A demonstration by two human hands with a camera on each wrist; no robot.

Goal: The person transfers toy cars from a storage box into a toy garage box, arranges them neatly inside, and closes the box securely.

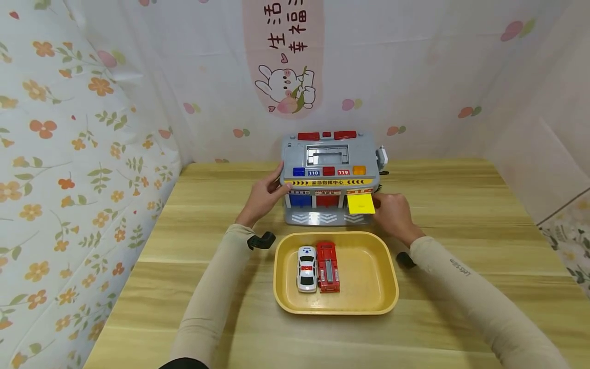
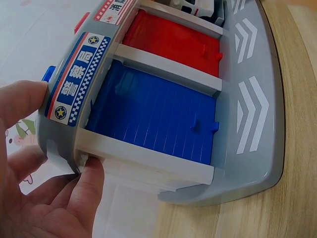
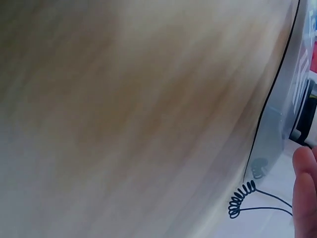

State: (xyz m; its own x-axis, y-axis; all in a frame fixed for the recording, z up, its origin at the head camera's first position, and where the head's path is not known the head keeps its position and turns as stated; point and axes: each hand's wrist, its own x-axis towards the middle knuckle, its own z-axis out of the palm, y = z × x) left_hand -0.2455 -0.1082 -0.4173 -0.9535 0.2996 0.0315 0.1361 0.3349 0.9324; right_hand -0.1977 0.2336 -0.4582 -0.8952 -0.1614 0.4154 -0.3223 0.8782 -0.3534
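Head view bright, soft shadow beside left sleeve point(image 1: 207, 302); right wrist view dimmer, tabletop point(image 3: 124, 124) blurred.

"What can be read on the toy station point(image 1: 328, 160)?"
"紧急指挥中心 on the yellow strip point(image 1: 328, 182), between rows of black arrows. Above it, one sticker point(image 1: 313, 173) says 110, another point(image 1: 343, 172) 119."
"Over the doors?"
"The blue sign point(image 2: 77, 79) reads 警察局, with star badges. The red-edged sign point(image 2: 113, 9) beside it begins 消."
"And the ramp point(image 1: 328, 219)?"
"White chevrons."
"Elsewhere?"
"The wall cloth point(image 1: 392, 56) shows 生, 活, 幸 and 福, with more cut off at the top. The right sleeve point(image 1: 465, 292) seems to read Let'sSlim. The white toy car point(image 1: 306, 282) has a blue star and lettering too small to make out."
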